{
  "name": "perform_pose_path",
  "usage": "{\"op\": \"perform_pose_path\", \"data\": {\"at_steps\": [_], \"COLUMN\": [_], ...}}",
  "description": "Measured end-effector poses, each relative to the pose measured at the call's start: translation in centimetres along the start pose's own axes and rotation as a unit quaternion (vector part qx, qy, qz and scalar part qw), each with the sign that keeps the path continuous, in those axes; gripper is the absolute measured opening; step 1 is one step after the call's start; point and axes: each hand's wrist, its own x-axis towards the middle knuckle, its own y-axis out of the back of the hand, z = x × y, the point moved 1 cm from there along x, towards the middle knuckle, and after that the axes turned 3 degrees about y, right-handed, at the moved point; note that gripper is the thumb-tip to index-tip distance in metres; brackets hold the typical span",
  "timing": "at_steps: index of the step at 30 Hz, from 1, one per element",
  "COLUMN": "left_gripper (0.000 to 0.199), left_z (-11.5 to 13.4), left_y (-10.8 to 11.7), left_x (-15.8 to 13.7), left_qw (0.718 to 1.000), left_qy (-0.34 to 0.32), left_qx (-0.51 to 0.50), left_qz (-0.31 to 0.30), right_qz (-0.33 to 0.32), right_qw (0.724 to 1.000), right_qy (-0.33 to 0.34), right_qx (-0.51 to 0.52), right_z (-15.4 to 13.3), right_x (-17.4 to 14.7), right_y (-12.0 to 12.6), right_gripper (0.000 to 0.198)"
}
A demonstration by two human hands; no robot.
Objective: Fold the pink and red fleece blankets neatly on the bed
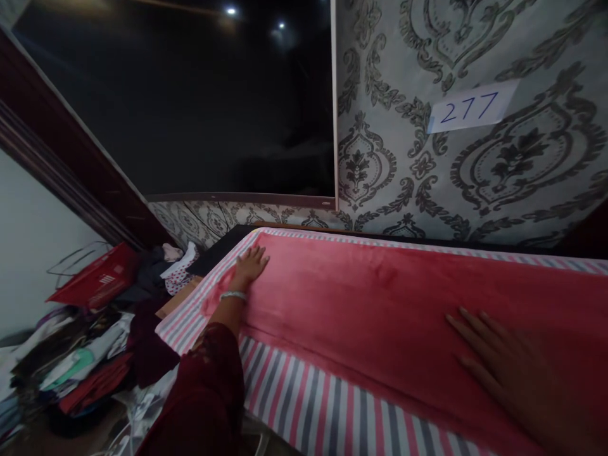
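A long red plush cloth [342,304], folded into a flat strip, lies over a striped pink, grey and white sheet [304,392]. Near the cloth's left end, my left hand [249,266] rests flat on it with the fingers spread. My right hand [503,361] lies on or just over the cloth at the right, fingers stretched out and slightly blurred. Neither hand grips anything. A small bunched part of the red cloth sticks out to the left of my left wrist.
Behind the table hangs a large dark television [213,101] on patterned wallpaper. A paper label [475,109] reading 277 is stuck at the right. To the left, a red basket [99,275] stands among heaped clothes [80,367].
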Motion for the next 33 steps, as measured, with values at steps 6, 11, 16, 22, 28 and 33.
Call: {"op": "perform_pose_path", "data": {"at_steps": [6,11,16,22,28,33], "left_gripper": [0.064,0.063,0.065,0.062,0.063,0.061], "left_z": [-2.0,-1.7,1.4,14.2,23.1,18.6], "left_y": [-0.9,-0.4,1.2,1.2,-0.8,-1.1], "left_x": [1.7,2.0,2.7,0.5,-2.1,1.3], "left_qw": [0.998,0.997,0.992,0.989,0.928,0.954], "left_qy": [0.066,0.079,0.103,-0.149,-0.368,-0.296], "left_qx": [-0.001,0.011,0.038,-0.003,-0.029,-0.007], "left_qz": [0.010,0.013,0.057,0.023,-0.047,-0.037], "right_qz": [-0.011,-0.032,-0.049,-0.020,-0.119,-0.103], "right_qw": [1.000,0.999,0.997,0.990,0.963,0.969], "right_qy": [-0.005,-0.030,-0.056,-0.123,-0.231,-0.214], "right_qx": [-0.002,-0.009,0.024,0.073,-0.069,-0.074], "right_z": [-0.1,-1.1,-1.7,3.8,8.9,9.6], "right_x": [0.1,0.8,1.9,5.9,6.7,4.9], "right_y": [0.3,0.9,2.2,5.8,4.6,2.2], "right_gripper": [0.065,0.065,0.063,0.060,0.061,0.065]}}
